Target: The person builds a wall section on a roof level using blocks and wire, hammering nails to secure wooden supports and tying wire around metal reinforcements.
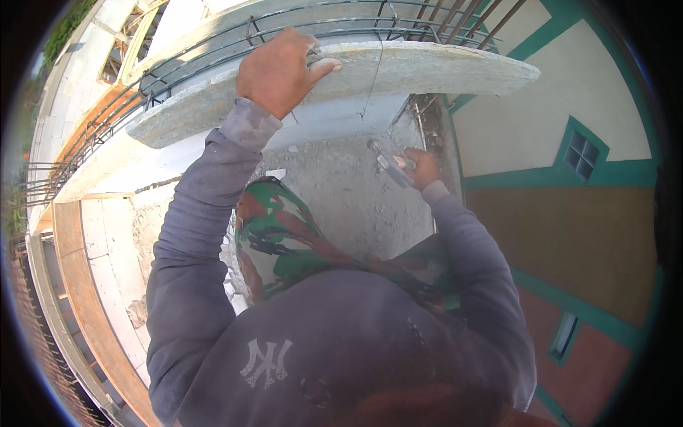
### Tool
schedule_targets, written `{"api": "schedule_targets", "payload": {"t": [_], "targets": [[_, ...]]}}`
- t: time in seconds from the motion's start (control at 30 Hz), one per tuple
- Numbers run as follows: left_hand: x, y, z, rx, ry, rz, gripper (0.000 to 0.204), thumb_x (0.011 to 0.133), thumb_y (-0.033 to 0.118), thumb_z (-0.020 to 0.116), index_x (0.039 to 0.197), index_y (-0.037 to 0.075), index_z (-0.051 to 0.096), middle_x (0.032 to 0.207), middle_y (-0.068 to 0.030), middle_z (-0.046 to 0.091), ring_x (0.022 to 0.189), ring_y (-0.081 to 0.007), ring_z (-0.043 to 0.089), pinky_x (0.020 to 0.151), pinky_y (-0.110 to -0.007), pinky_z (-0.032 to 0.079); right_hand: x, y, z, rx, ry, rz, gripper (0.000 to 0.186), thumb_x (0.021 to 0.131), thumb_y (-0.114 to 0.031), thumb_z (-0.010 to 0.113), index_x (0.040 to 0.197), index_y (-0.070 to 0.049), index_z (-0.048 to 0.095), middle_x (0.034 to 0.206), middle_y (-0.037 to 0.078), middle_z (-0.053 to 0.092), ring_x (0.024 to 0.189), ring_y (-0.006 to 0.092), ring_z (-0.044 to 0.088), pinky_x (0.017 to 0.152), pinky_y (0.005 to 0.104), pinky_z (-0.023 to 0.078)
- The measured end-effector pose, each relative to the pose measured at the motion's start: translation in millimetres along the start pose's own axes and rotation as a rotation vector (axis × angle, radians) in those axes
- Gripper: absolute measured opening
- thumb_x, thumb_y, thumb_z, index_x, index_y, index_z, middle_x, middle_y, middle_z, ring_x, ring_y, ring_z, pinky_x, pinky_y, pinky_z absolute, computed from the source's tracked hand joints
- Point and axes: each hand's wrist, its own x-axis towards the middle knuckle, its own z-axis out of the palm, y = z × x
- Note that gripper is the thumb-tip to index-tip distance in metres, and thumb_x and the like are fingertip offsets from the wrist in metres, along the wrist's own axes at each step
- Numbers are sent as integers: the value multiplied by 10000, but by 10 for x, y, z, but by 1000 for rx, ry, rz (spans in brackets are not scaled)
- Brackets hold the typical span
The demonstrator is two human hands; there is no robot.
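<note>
My left hand [279, 70] is clasped over the top edge of a long grey concrete slab [441, 67] that runs across the upper part of the view. My right hand [421, 166] hangs lower, below the slab's right part, and grips a metal hand tool [388, 165] whose head points up and to the left. Both arms are in grey-purple sleeves. A thin string [373, 78] hangs down across the slab's face. My camouflage trousers [274, 235] show between the arms.
Steel reinforcing bars [341, 21] run along behind the slab. Rough grey ground [348, 199] lies far below. A cream and brown wall with green trim and a small window [582, 153] stands at the right. White slabs and timber edging [85, 285] lie at the left.
</note>
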Motion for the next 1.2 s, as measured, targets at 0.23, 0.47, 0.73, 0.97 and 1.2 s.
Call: {"api": "schedule_targets", "payload": {"t": [0.23,0.47,0.73,0.97,1.2], "targets": [[-35,-12,24,10,28,15,518,843,606,801,1022,119,797,952,-37,763,812,-268,750,677,-358,591,64,-81,-43,-31,-60,82,232,846,-259,734,930,-43,720,869,261,698,857,498,665,737,536,536],[-20,0,24,42,-14,5,562,860,638,769,1047,108,800,975,-49,783,800,-260,760,687,-351,603,94,11,102,-88,-79,184,246,873,-285,713,941,-50,732,868,260,707,845,497,673,746,545,543],[-26,-17,55,31,14,9,551,860,624,776,1046,107,801,967,-49,781,804,-266,757,685,-347,600,146,65,152,-150,-137,239,271,904,-313,689,948,-49,736,906,273,715,877,497,680,782,556,547],[-18,6,20,22,9,10,545,852,627,780,1027,111,802,977,-40,779,808,-255,756,681,-345,598,172,23,137,-162,-149,303,278,914,-318,687,971,-53,746,921,275,725,924,503,681,830,554,543],[-26,-15,43,30,32,24,539,856,624,777,1019,111,802,989,-34,778,815,-257,756,684,-347,598,176,5,92,-119,-174,300,284,915,-320,687,987,-53,753,922,278,724,919,506,679,823,550,545]]}}
